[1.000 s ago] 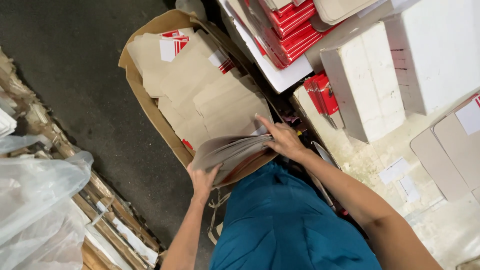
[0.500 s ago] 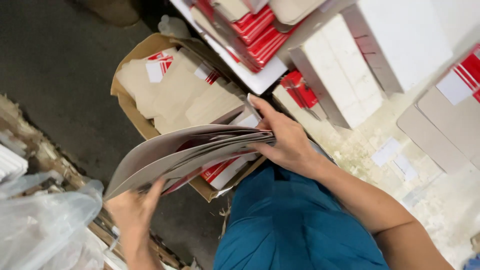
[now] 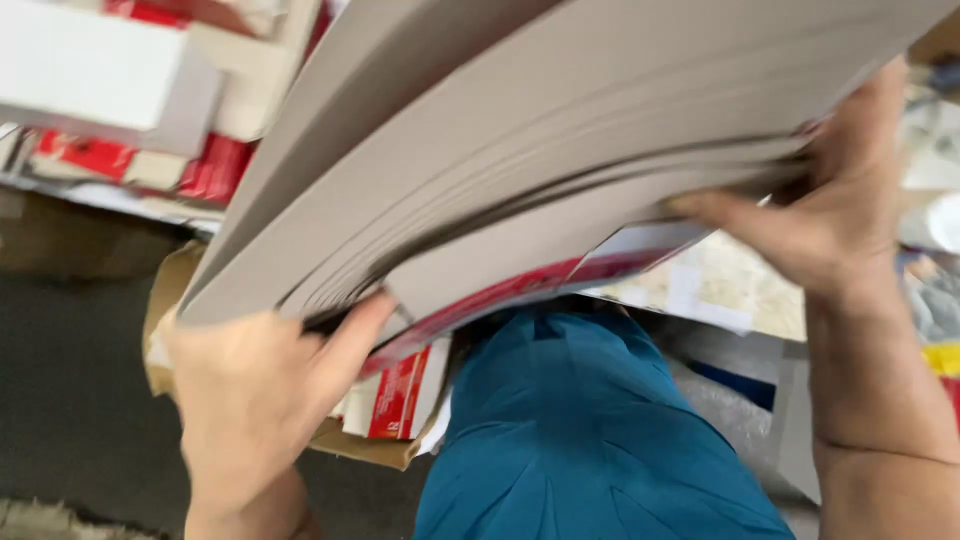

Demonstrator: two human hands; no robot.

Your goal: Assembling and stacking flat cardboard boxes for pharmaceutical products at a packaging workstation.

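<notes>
I see one thick stack of flat grey cardboard sheets [image 3: 520,150], too many to count; left hand [image 3: 255,400] and right hand [image 3: 830,220] both clamp its edges.

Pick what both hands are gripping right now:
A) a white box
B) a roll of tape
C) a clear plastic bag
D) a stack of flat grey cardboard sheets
D: the left hand and right hand each clasp an end of the stack of flat grey sheets, raised above the open carton.
</notes>
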